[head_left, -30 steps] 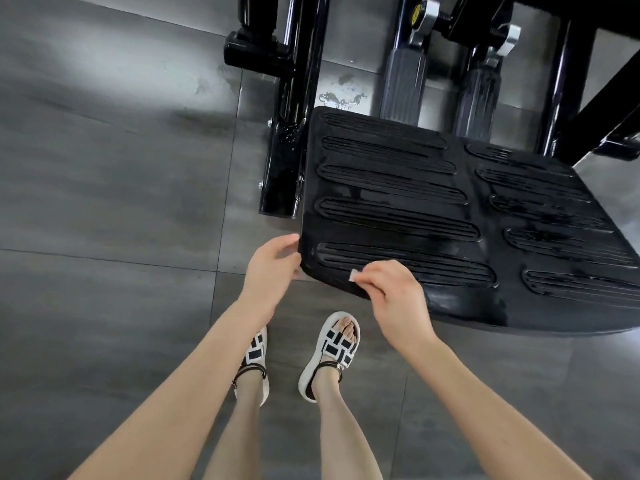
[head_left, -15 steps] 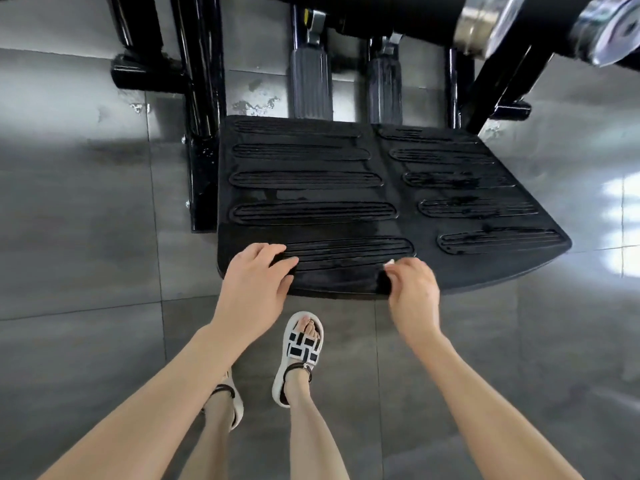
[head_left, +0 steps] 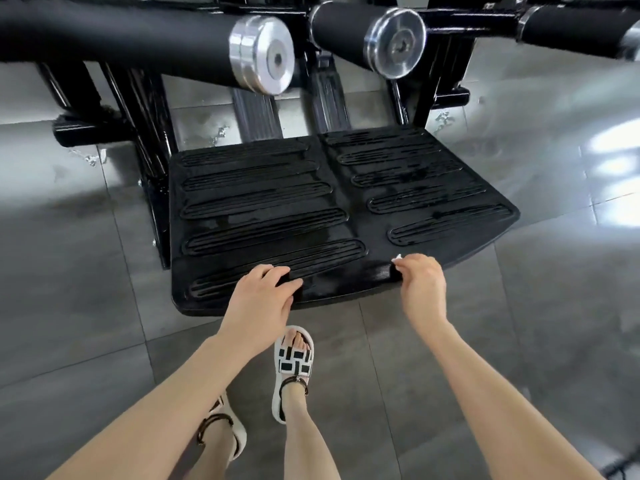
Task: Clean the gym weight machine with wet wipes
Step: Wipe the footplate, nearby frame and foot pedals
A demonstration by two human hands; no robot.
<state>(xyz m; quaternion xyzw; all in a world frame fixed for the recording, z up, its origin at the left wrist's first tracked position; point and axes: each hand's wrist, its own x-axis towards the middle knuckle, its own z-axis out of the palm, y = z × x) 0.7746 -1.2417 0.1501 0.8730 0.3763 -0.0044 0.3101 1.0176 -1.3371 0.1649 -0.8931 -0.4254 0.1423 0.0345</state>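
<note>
Floor tiles (head_left: 86, 271) of glossy grey spread under the black weight machine (head_left: 149, 126), whose padded rollers (head_left: 138, 39) with chrome end caps jut out at the top. Below them lies its ribbed black footplate (head_left: 329, 216), wet in patches. The left hand (head_left: 263, 296) rests on the plate's near edge, fingers loosely bent, holding nothing. The right hand (head_left: 422, 285) pinches a small white wet wipe (head_left: 397, 259) against that same edge.

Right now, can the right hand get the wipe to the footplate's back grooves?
Probably yes. The right hand pinches the wipe at the near edge of the footplate, and the surface ahead of it is bare. The padded rollers appear above the far end, so it may have to pass beneath.
</note>
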